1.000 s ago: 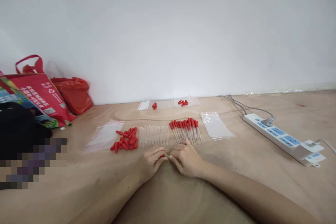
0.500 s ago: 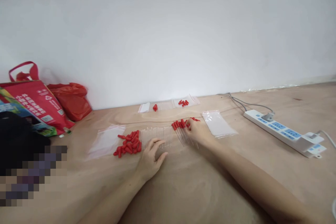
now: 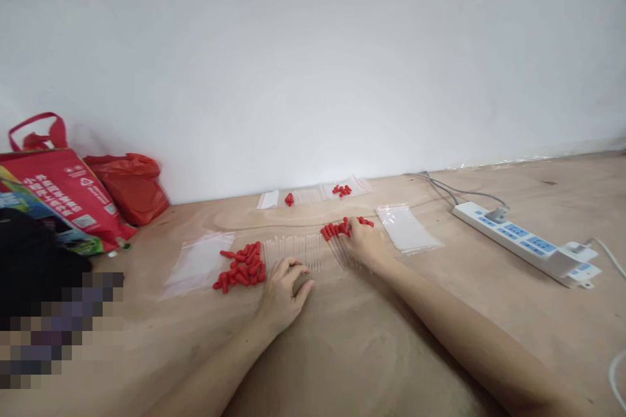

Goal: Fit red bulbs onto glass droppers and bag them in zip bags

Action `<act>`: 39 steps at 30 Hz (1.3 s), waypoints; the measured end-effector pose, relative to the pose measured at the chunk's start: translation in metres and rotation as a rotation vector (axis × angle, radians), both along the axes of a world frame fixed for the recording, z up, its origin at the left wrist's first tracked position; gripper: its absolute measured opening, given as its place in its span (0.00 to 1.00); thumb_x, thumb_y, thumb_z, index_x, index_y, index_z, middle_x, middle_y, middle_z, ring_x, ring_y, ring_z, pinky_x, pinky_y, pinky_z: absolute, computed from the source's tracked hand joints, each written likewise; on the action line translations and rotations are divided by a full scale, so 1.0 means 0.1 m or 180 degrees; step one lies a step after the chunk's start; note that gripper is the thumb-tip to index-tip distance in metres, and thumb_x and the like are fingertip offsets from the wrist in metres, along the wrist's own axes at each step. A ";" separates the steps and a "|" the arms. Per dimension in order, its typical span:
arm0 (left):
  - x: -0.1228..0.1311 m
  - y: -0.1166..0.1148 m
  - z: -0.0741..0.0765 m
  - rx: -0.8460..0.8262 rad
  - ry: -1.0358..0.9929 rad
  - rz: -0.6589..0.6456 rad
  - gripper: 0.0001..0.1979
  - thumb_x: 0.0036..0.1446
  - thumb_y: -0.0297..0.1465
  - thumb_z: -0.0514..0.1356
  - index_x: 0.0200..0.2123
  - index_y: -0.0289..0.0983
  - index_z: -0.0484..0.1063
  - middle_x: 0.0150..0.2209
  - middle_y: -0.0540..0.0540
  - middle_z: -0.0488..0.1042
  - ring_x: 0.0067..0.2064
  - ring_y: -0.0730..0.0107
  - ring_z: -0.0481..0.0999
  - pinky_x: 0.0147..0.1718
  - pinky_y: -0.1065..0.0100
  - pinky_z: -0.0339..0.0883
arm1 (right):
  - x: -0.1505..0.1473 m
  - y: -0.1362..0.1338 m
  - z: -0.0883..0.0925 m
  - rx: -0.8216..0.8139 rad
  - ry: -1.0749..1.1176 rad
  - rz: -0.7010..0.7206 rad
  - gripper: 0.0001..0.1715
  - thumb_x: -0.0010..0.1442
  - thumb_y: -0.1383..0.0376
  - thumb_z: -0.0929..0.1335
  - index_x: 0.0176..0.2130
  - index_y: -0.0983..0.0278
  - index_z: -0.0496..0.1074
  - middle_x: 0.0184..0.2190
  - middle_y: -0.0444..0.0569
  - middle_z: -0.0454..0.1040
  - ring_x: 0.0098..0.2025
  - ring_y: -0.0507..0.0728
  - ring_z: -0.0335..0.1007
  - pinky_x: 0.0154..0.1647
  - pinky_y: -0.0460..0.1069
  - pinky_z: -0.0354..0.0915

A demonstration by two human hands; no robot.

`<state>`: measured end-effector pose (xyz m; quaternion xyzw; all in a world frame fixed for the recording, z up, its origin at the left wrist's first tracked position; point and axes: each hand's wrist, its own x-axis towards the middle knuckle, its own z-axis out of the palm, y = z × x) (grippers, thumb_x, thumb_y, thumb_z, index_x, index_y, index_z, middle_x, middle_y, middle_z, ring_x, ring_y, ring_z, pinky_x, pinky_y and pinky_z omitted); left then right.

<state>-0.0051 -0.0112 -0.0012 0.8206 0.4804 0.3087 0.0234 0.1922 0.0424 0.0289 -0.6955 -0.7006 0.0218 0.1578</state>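
My right hand [image 3: 366, 242] is closed at a row of glass droppers [image 3: 336, 249] with red rubber bulbs, its fingertips pinching at one of the bulbs. The hand hides part of that row. My left hand [image 3: 285, 290] rests with fingers apart over the near ends of a row of bare glass tubes [image 3: 288, 247], gripping none of them. A heap of loose red rubber bulbs [image 3: 242, 267] lies just left of this hand.
Plastic zip bags lie left [image 3: 198, 264] and right [image 3: 408, 229]. Farther back are more glass tubes [image 3: 308, 196] and red bulbs [image 3: 342, 191]. A white power strip [image 3: 523, 241] with cables is on the right. Red bags [image 3: 73, 199] stand at left, against a white wall [image 3: 313, 65].
My right hand has shifted slightly among the droppers at the red bulbs. My left hand stays almost where it was. The view has moved a little.
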 end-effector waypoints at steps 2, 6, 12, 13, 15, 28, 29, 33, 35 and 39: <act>-0.01 0.02 0.04 0.0068 0.0092 0.0278 0.05 0.50 0.31 0.55 0.31 0.38 0.70 0.34 0.45 0.67 0.38 0.62 0.68 0.38 0.60 0.61 | -0.12 -0.01 -0.02 -0.0017 0.0044 0.0243 0.15 0.57 0.59 0.58 0.36 0.64 0.68 0.34 0.53 0.73 0.38 0.58 0.69 0.34 0.49 0.59; -0.19 0.17 0.23 0.0287 0.0512 0.1097 0.06 0.50 0.33 0.55 0.25 0.38 0.69 0.32 0.45 0.69 0.38 0.60 0.67 0.37 0.61 0.58 | -0.38 0.02 -0.04 -0.0388 0.0096 0.0323 0.17 0.54 0.57 0.60 0.34 0.65 0.71 0.35 0.55 0.74 0.38 0.59 0.69 0.34 0.50 0.61; -0.63 0.39 0.59 -0.0515 0.1216 0.1850 0.11 0.49 0.37 0.53 0.27 0.40 0.72 0.35 0.43 0.71 0.41 0.53 0.67 0.35 0.60 0.56 | -0.57 0.15 0.00 -0.0837 0.0179 0.0197 0.15 0.52 0.63 0.62 0.38 0.67 0.72 0.39 0.59 0.73 0.39 0.59 0.70 0.34 0.50 0.62; -0.67 0.40 0.62 -0.0697 0.1286 0.1844 0.12 0.49 0.38 0.52 0.27 0.41 0.73 0.35 0.44 0.71 0.41 0.53 0.67 0.35 0.59 0.56 | -0.57 0.17 0.00 -0.0866 0.0188 0.0196 0.15 0.51 0.63 0.63 0.38 0.67 0.72 0.39 0.59 0.73 0.39 0.59 0.70 0.34 0.50 0.62; -0.70 0.40 0.63 -0.0924 0.1395 0.1825 0.13 0.49 0.40 0.52 0.25 0.41 0.73 0.33 0.43 0.72 0.40 0.53 0.68 0.35 0.58 0.56 | -0.58 0.18 0.01 -0.0881 0.0201 0.0182 0.15 0.51 0.64 0.63 0.38 0.67 0.72 0.38 0.60 0.73 0.39 0.59 0.70 0.35 0.50 0.62; -0.69 0.44 0.53 -0.0563 0.0972 0.1762 0.09 0.50 0.34 0.52 0.27 0.37 0.70 0.32 0.43 0.73 0.39 0.57 0.70 0.35 0.62 0.60 | -0.44 0.04 0.13 -0.0573 0.0328 0.0273 0.16 0.54 0.63 0.59 0.36 0.69 0.70 0.35 0.58 0.74 0.38 0.60 0.70 0.31 0.49 0.61; -0.67 0.44 0.53 -0.0504 0.0753 0.1670 0.09 0.50 0.34 0.52 0.28 0.37 0.69 0.30 0.44 0.73 0.37 0.59 0.70 0.34 0.64 0.61 | -0.39 0.00 0.13 -0.0420 0.0352 0.0322 0.17 0.55 0.63 0.58 0.37 0.69 0.69 0.35 0.58 0.73 0.37 0.60 0.70 0.31 0.49 0.60; -0.44 0.36 0.44 -0.0361 -0.0387 0.0944 0.09 0.51 0.35 0.51 0.33 0.36 0.64 0.27 0.48 0.70 0.31 0.66 0.71 0.30 0.67 0.64 | -0.11 -0.18 0.02 0.0264 0.0462 0.0703 0.15 0.59 0.64 0.55 0.39 0.70 0.64 0.31 0.55 0.72 0.32 0.57 0.68 0.30 0.48 0.58; -0.26 0.27 0.33 -0.0455 -0.1162 0.0526 0.11 0.52 0.35 0.51 0.37 0.35 0.62 0.30 0.47 0.69 0.31 0.69 0.71 0.29 0.68 0.65 | 0.03 -0.27 -0.11 0.0573 0.0520 0.1034 0.13 0.60 0.65 0.54 0.36 0.68 0.63 0.30 0.53 0.71 0.31 0.56 0.66 0.31 0.48 0.57; 0.06 0.04 0.13 -0.1119 -0.1913 -0.0440 0.13 0.56 0.36 0.48 0.41 0.35 0.62 0.31 0.47 0.68 0.30 0.73 0.71 0.31 0.69 0.67 | 0.22 -0.42 -0.37 0.1148 0.0611 0.1533 0.12 0.60 0.67 0.55 0.38 0.67 0.64 0.32 0.53 0.70 0.35 0.56 0.64 0.36 0.50 0.56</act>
